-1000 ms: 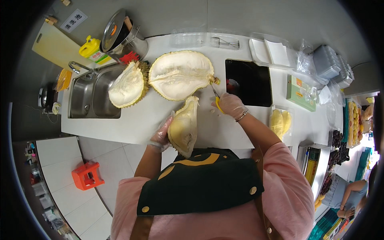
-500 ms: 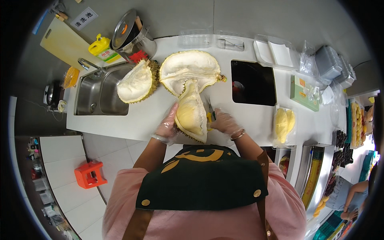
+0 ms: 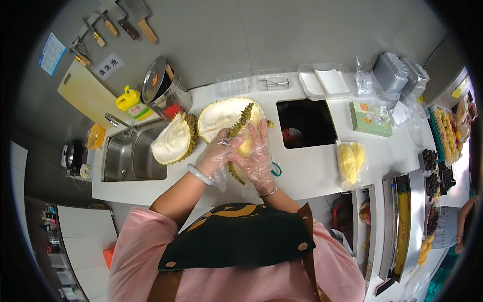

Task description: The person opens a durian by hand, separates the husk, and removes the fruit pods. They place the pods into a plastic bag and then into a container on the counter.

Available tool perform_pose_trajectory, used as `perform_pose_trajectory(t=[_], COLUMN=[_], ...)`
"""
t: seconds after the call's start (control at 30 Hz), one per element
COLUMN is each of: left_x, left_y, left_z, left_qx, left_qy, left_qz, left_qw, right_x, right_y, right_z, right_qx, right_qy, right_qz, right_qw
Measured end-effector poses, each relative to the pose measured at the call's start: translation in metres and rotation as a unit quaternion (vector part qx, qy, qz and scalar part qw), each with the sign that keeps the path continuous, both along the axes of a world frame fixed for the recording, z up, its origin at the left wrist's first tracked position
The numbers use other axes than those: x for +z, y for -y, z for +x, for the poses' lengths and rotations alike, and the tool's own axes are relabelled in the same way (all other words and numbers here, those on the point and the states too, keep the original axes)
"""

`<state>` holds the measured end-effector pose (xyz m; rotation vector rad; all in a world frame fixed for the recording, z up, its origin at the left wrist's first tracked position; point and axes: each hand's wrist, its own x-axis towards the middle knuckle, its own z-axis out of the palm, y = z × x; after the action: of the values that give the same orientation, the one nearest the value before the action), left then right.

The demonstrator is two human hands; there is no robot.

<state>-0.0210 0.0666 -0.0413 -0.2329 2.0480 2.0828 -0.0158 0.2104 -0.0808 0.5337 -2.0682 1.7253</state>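
Both my hands wear clear plastic gloves. My left hand [image 3: 215,154] grips a spiky durian segment [image 3: 244,120] by its near left side. My right hand [image 3: 258,160] lies along the same segment, its fingers stretched over and around the pale yellow flesh [image 3: 245,146]. Much of the segment is hidden behind the hands. Just beyond lies a large opened durian shell [image 3: 214,117], white inside. Another durian husk piece [image 3: 171,142] sits to the left, beside the sink. A teal loop-shaped handle [image 3: 276,169] shows on the counter next to my right hand; the rest of that tool is hidden.
A double steel sink [image 3: 118,160] is at left, with a metal pot [image 3: 177,98] behind it. A square dark opening [image 3: 306,123] cuts the white counter on the right. Beyond it are a packed tray of durian flesh [image 3: 351,163], a green box [image 3: 371,119] and clear containers [image 3: 391,73].
My right hand has let go of the tool and moved left onto the durian segment. The segment has been turned, with its spiky rind now showing upward. The view has shifted.
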Motion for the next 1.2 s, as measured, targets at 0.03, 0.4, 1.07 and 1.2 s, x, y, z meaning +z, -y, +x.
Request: perform_pose_trajectory(t=[0.03, 0.4, 1.07, 1.2], left_x=[0.016, 0.068, 0.015, -0.002], left_y=[-0.006, -0.010, 0.042, 0.044], left_z=[0.002, 0.000, 0.029, 0.035], left_qx=[0.000, -0.042, 0.047, -0.006], left_qy=[0.004, -0.033, 0.116, 0.089], left_qz=[-0.001, -0.174, 0.292, 0.379], left_qw=[1.000, 0.983, 0.948, 0.921], right_x=[0.002, 0.003, 0.010, 0.011], right_y=[0.001, -0.001, -0.013, -0.011], right_z=[-0.001, -0.004, -0.011, -0.005], right_qx=[-0.001, 0.070, 0.295, 0.284], right_qy=[0.013, 0.049, 0.306, 0.327], right_qz=[-0.025, -0.276, -0.712, -0.749], right_qw=[1.000, 0.957, 0.559, 0.501])
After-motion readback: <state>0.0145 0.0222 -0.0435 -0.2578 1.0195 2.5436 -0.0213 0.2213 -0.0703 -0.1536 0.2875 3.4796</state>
